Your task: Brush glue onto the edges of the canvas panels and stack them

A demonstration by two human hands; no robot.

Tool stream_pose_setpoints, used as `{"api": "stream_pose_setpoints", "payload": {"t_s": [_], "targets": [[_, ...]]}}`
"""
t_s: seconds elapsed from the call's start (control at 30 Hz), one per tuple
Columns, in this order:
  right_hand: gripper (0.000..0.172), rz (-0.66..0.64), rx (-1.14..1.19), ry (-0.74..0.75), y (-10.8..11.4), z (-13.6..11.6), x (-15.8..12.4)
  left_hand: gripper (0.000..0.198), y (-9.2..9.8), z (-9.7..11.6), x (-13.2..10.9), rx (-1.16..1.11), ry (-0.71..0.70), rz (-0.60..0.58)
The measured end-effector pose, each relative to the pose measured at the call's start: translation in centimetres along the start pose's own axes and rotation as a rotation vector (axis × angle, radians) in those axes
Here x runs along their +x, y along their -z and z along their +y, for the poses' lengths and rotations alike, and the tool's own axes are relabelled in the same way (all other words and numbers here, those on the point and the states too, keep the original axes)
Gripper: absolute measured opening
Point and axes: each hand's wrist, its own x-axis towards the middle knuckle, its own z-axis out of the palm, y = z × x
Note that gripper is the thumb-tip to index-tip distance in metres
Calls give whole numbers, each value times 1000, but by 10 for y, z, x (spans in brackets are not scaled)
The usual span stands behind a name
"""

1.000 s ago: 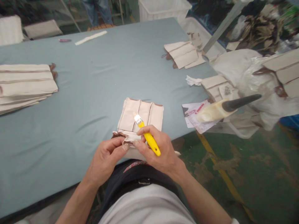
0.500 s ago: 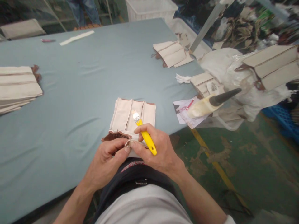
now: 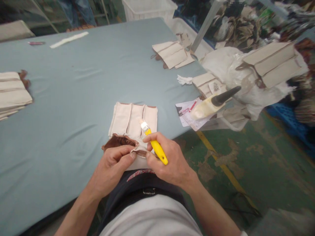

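Through the head camera, I have the right hand (image 3: 171, 162) closed round a yellow brush (image 3: 157, 148), its long axis slanting from the palm up and leftward, bristles away from the body. That hand's thumb also meets the edge of the cream fabric (image 3: 140, 145). My left hand (image 3: 109, 168) pinches the same edge between thumb and forefinger. The fabric lies between the two hands, about equally near both, its brown-lined opening (image 3: 119, 141) gaping just beyond the left fingers. Farther out, under the bristles, a seamed cream panel (image 3: 120, 118) lies on the surface (image 3: 81, 85); I cannot tell whether it joins the fabric. A dark-tipped bottle (image 3: 204, 107) sits off to the right.
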Motion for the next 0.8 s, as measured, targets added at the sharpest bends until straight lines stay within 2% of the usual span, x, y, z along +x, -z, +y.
{"api": "stream_pose_setpoints", "payload": {"t_s": [0.17, 0.37, 0.5, 0.67, 0.8], "targets": [[28, -7, 66, -19, 9, 8, -5, 37, 2, -9, 0, -233, 168, -23], [22, 141, 24, 101, 8, 10, -5, 40, -2, -12, 0, -275, 207, -12], [31, 127, -70, 244, 5, 12, 5, 37, -11, -5, 0, -189, 162, -19], [40, 60, -162, 330, 4, 16, 26, 32, -19, 12, 2, -63, -40, -38], [45, -24, -128, 317, 11, 18, 31, 35, -17, 12, 2, -79, 11, -75]]}}
